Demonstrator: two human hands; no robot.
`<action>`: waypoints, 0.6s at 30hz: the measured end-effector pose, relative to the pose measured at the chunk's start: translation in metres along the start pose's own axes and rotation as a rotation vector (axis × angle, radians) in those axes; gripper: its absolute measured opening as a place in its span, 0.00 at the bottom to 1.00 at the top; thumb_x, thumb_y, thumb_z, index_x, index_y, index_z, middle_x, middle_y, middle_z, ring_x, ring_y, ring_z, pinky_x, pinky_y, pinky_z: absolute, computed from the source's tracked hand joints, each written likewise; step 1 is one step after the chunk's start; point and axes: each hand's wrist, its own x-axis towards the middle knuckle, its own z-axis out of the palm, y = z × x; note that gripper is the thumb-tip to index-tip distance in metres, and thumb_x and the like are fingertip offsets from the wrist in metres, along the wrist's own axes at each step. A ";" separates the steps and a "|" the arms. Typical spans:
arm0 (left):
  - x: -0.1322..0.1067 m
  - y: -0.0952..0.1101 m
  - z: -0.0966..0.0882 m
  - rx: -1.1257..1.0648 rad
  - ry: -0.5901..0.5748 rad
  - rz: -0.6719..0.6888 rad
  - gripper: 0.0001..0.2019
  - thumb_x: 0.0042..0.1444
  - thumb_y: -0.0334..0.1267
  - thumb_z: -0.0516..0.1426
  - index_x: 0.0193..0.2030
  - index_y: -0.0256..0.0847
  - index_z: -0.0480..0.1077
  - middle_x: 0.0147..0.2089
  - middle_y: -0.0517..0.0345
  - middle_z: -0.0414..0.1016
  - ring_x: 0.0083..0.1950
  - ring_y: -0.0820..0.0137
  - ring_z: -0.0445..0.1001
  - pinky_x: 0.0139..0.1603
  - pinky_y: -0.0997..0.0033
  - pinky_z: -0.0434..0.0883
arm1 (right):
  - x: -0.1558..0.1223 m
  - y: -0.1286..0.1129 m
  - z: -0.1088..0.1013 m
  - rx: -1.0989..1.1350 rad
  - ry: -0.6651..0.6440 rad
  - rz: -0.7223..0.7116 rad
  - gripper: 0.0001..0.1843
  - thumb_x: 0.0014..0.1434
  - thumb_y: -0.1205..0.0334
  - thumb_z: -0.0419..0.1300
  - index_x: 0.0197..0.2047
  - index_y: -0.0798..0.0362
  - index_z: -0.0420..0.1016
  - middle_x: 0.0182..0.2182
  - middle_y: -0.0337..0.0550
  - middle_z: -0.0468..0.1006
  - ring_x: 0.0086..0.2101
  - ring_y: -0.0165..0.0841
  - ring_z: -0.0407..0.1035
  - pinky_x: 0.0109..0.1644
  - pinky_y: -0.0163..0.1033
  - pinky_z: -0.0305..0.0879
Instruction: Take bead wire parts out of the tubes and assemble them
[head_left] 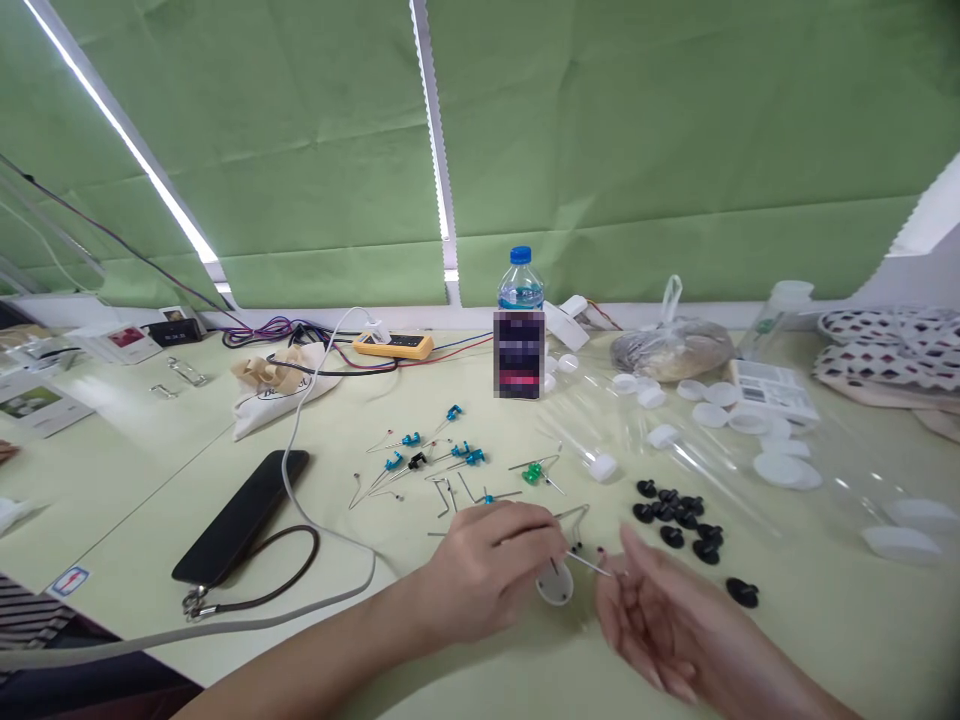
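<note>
My left hand (491,570) rests on the pale green table (150,480), fingers curled in a pinch on a thin metal pin (589,563) with a small red tip. A small white oval piece (556,583) lies just under those fingers. My right hand (660,620) hovers beside it, palm up and fingers spread, holding nothing. Several pins with blue caps (431,455) and one with a green cap (533,472) lie scattered beyond my hands. Several black round caps (679,515) sit to the right.
A black phone (241,515) with a strap and a white cable lies at the left. A water bottle (519,325), a yellow meter (394,345), a cloth bag (274,390), a plastic bag (671,348), white lids (780,465) and clear tubes stand farther back.
</note>
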 end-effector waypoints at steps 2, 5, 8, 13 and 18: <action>-0.002 0.000 0.001 0.085 -0.013 0.072 0.13 0.57 0.24 0.48 0.43 0.35 0.71 0.41 0.47 0.76 0.39 0.69 0.75 0.39 0.70 0.74 | 0.002 0.000 0.002 0.054 -0.044 0.053 0.32 0.61 0.36 0.45 0.22 0.55 0.68 0.10 0.31 0.60 0.10 0.18 0.42 0.13 0.27 0.35; -0.001 0.000 0.003 -0.023 -0.076 -0.063 0.12 0.59 0.26 0.48 0.41 0.36 0.72 0.39 0.49 0.76 0.38 0.69 0.75 0.39 0.71 0.74 | 0.001 0.002 0.000 -0.220 0.010 -0.114 0.24 0.63 0.44 0.50 0.27 0.54 0.70 0.14 0.31 0.63 0.13 0.20 0.48 0.15 0.28 0.43; 0.003 0.001 0.004 -0.307 -0.174 -0.435 0.10 0.61 0.33 0.51 0.36 0.36 0.74 0.34 0.52 0.76 0.34 0.71 0.74 0.34 0.75 0.73 | -0.003 0.007 -0.007 -0.914 0.209 -0.574 0.17 0.67 0.57 0.49 0.35 0.53 0.76 0.23 0.39 0.71 0.22 0.27 0.63 0.24 0.33 0.58; 0.008 -0.002 0.003 -0.705 -0.185 -0.870 0.12 0.58 0.42 0.57 0.31 0.34 0.73 0.27 0.57 0.72 0.27 0.72 0.74 0.30 0.74 0.73 | -0.009 0.014 -0.029 -1.559 0.442 -1.095 0.25 0.64 0.73 0.47 0.63 0.54 0.61 0.35 0.48 0.78 0.34 0.40 0.70 0.38 0.46 0.63; 0.010 -0.002 -0.001 -0.354 -0.126 -0.635 0.09 0.59 0.36 0.55 0.32 0.37 0.75 0.31 0.56 0.73 0.31 0.73 0.71 0.30 0.77 0.68 | -0.005 0.010 -0.042 -1.513 0.605 -1.068 0.23 0.63 0.74 0.51 0.60 0.49 0.66 0.36 0.46 0.75 0.36 0.37 0.69 0.40 0.44 0.64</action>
